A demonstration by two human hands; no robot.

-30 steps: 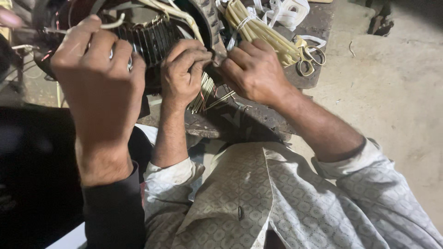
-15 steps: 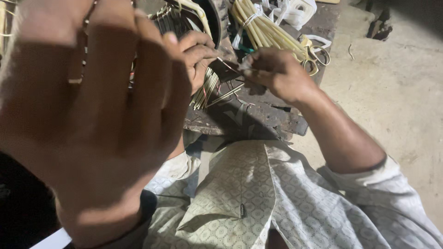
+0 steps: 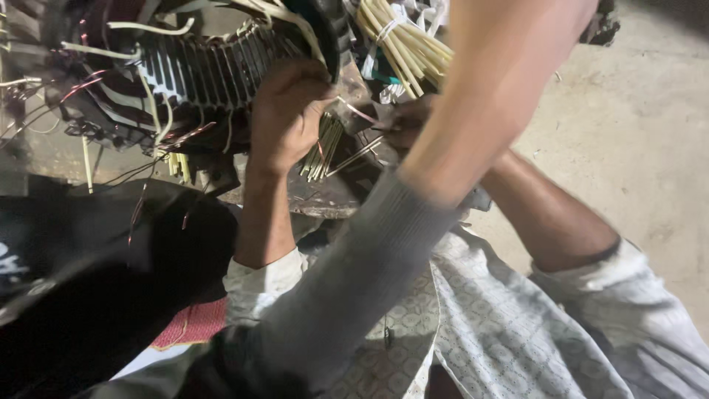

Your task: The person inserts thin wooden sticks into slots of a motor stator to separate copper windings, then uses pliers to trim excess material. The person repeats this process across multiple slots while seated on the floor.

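Only my left forearm point(image 3: 443, 140) shows, in a grey sleeve, crossing from bottom centre to the top edge. The hand itself is cut off above the frame, and my right hand is out of view. Beneath the arm, a co-worker in a patterned shirt point(image 3: 502, 325) bends over a motor stator point(image 3: 199, 74) with dark slots, copper wires and cream sleeving. One of the co-worker's hands point(image 3: 288, 111) presses on the stator's rim. The other point(image 3: 410, 122) pinches thin wires beside a fan of pale slot sticks point(image 3: 325, 148).
A tied bundle of cream sleeves point(image 3: 402, 41) lies at the top, behind the stator. Bare concrete floor point(image 3: 642, 148) fills the right side. A dark cloth point(image 3: 103, 266) covers the lower left, with a red patterned piece point(image 3: 188, 329) at its edge.
My left hand left the stator rim, swept close past the camera, and has now risen out of the top edge so only the forearm shows. The co-worker's hands stay at the slots.
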